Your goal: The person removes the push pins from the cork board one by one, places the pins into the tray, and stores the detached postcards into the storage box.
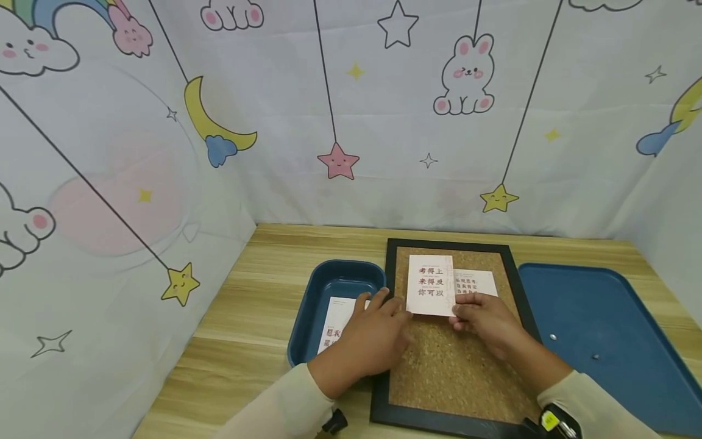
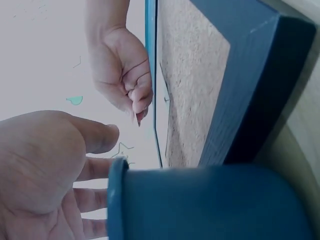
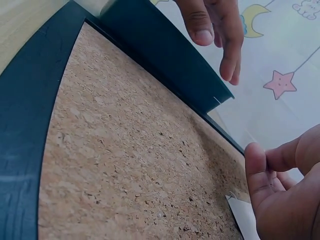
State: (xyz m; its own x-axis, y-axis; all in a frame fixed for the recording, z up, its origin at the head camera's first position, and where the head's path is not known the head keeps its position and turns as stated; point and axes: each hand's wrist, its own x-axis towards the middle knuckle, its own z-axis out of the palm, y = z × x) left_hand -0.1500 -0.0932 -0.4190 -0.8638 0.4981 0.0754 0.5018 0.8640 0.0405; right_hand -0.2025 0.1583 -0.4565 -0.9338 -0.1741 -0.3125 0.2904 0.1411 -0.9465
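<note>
My right hand (image 1: 490,323) pinches a white card (image 1: 430,283) with reddish Chinese lettering by its lower right corner, above the upper part of a cork board (image 1: 444,369). A second white card (image 1: 482,279) lies on the cork at the upper right, partly covered by the held card and my fingers. My left hand (image 1: 373,332) hovers between the blue bin and the board, fingertips near the held card's lower left corner. In the left wrist view its fingers look loosely extended, partly hidden behind the bin's rim (image 2: 118,200).
Left of the board, the deep blue bin (image 1: 298,329) holds another printed card (image 1: 333,317). A flat blue tray (image 1: 581,299) stands to the right, with two small shiny bits on it. The board has a raised black frame (image 1: 392,262). Behind hangs a patterned curtain (image 1: 384,201).
</note>
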